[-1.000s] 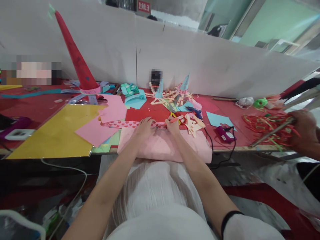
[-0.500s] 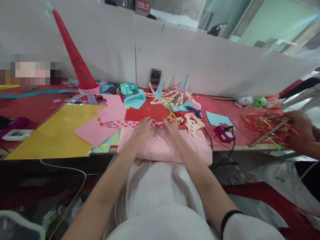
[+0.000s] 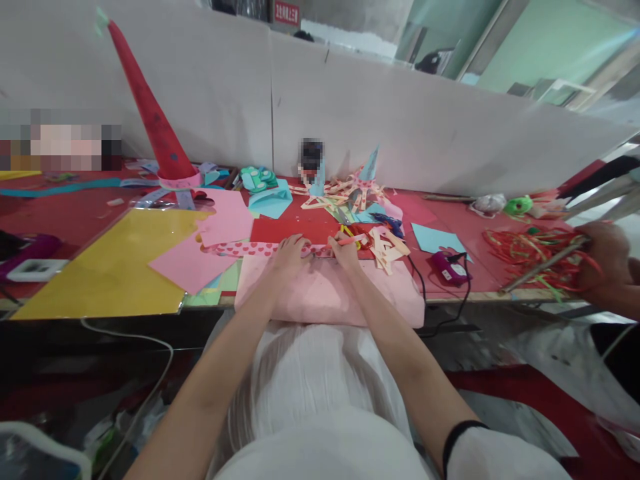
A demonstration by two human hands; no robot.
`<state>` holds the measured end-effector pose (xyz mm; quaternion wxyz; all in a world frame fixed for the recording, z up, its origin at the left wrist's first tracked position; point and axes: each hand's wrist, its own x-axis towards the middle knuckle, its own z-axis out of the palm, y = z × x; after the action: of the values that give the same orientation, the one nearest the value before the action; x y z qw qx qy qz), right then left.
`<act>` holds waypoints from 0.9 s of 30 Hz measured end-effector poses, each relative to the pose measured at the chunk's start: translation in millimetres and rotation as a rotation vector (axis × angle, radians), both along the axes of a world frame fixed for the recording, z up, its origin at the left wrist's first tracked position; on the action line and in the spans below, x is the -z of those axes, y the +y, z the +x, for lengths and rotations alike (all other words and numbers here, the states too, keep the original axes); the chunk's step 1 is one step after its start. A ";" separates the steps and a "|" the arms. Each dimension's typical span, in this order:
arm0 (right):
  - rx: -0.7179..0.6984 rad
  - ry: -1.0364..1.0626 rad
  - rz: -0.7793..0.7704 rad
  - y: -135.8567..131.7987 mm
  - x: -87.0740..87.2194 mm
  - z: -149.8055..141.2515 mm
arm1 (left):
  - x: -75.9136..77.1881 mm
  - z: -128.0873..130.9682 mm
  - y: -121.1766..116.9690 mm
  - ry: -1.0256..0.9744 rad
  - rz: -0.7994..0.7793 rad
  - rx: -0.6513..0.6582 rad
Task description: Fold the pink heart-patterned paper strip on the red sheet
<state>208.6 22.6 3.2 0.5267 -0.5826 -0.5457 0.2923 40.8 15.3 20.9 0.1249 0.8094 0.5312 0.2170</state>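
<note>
A pink strip with red hearts [image 3: 245, 249] runs across the front of the table, along the far edge of a pink cloth-like pad [image 3: 320, 293]. My left hand [image 3: 290, 253] presses on this strip with bent fingers, near its right part. Close by on the right, my right hand [image 3: 344, 253] is closed around a slim orange pen-like tool [image 3: 356, 239], its tip hidden at the strip. Behind my hands lies a red sheet [image 3: 280, 231]. Yellow-handled scissors [image 3: 346, 230] are partly visible beyond my right hand, next to pale paper strips [image 3: 387, 248].
A tall red cone hat [image 3: 150, 113] stands at the left behind a yellow sheet [image 3: 110, 260] and pink paper [image 3: 225, 213]. Small blue cones [image 3: 369, 165] are at the back. A purple device [image 3: 450, 268] with a cable sits right. Another person's hand [image 3: 607, 260] is by red strips [image 3: 520, 257].
My hands, the heart strip and the orange tool look nearly unmoved. At the right, the other person's hand and the red strips have shifted slightly.
</note>
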 end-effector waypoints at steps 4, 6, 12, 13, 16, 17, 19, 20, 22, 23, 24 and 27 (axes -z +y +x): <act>-0.001 -0.027 0.021 -1.9 -1.1 -1.2 | 3.4 0.4 2.3 0.007 0.018 0.001; 0.032 -0.060 0.035 -2.4 -3.0 -1.8 | 3.5 0.4 2.2 0.009 0.026 0.001; 0.080 -0.028 -0.023 -4.3 -9.7 -2.2 | 1.7 -0.4 0.3 0.006 0.027 0.007; 0.077 0.000 -0.048 -4.6 -10.2 -2.1 | 1.5 -0.6 0.1 0.004 0.024 0.003; 0.081 0.046 -0.066 -4.8 -10.1 -1.7 | 1.5 -0.8 0.2 0.001 0.018 0.002; 0.080 0.049 -0.063 -4.8 -9.6 -1.5 | 1.7 -0.8 0.4 0.000 0.016 0.002; 0.082 0.029 -0.051 -4.5 -8.2 -1.2 | 2.2 -0.7 1.0 -0.002 0.013 0.000; 0.087 0.009 -0.045 -4.5 -7.6 -1.0 | 2.4 -0.6 1.3 -0.002 0.014 -0.001; 0.099 -0.031 -0.034 -4.7 -7.2 -1.0 | 2.9 -0.4 1.9 0.000 0.019 0.001; 0.098 -0.043 -0.032 -4.9 -7.4 -1.1 | 3.2 -0.4 2.0 0.002 0.021 0.004; 0.091 -0.048 -0.033 -5.1 -7.9 -1.3 | 3.3 -0.3 2.1 0.004 0.024 0.006; 0.053 -0.034 -0.056 -5.5 -9.6 -1.9 | 3.9 -0.6 2.4 0.006 0.024 0.005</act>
<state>206.8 17.1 12.7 0.5082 -0.6164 -0.5305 0.2834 40.2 17.7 16.9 0.1142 0.8127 0.5269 0.2208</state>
